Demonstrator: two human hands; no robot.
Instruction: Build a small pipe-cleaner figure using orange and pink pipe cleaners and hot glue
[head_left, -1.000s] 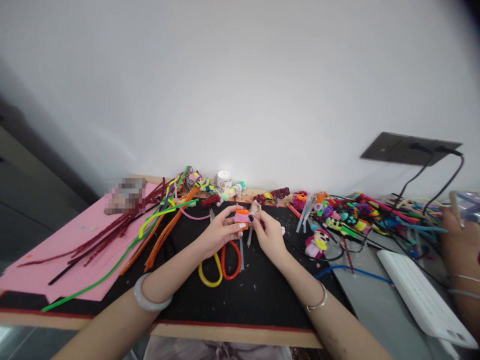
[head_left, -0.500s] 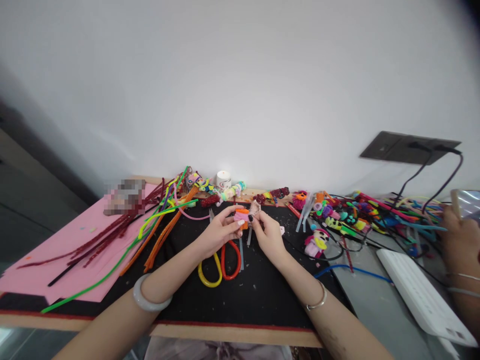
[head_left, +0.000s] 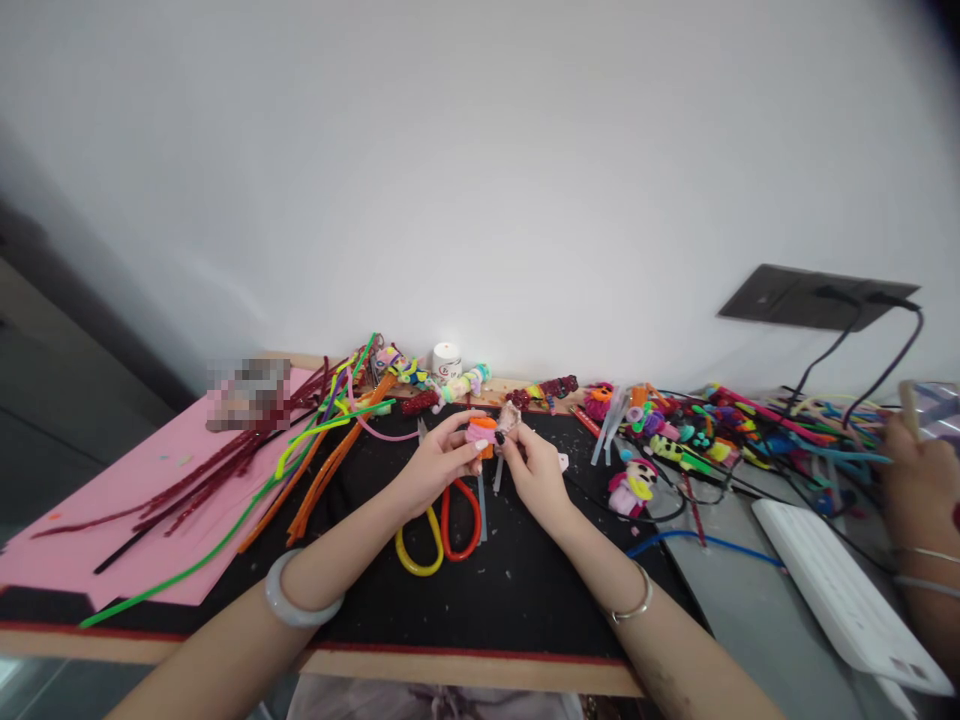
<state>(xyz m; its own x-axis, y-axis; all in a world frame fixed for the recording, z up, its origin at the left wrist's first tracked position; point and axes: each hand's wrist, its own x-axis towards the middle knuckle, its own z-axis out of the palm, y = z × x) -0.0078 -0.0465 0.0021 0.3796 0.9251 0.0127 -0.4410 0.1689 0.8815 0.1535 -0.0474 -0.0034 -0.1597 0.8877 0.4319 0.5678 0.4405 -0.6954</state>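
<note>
Between my hands is a small pink and orange pipe-cleaner figure point(head_left: 481, 430), held above the black mat. My left hand point(head_left: 439, 462) is closed around its left side, thumb in front. The fingers of my right hand point(head_left: 534, 468) pinch at its right end, beside a pale beige fuzzy piece point(head_left: 509, 417) and a small black bit. My fingers partly cover the figure, so its full shape is hidden. Below lie scissors point(head_left: 420, 545) with one yellow and one red handle loop; a blade tip shows behind my left hand. A translucent strip lies next to the red loop.
Pink paper sheets point(head_left: 112, 500) at the left carry dark red, orange and green pipe cleaners. Finished pipe-cleaner dolls point(head_left: 632, 487) and a colourful heap stand at the right. A white power strip point(head_left: 832, 590) lies nearby. Another person's hand point(head_left: 911, 490) holds a phone at the right edge.
The pink and orange figure has turned slightly in my fingers. My hands stay in nearly the same place. The other person's phone has tilted a little.
</note>
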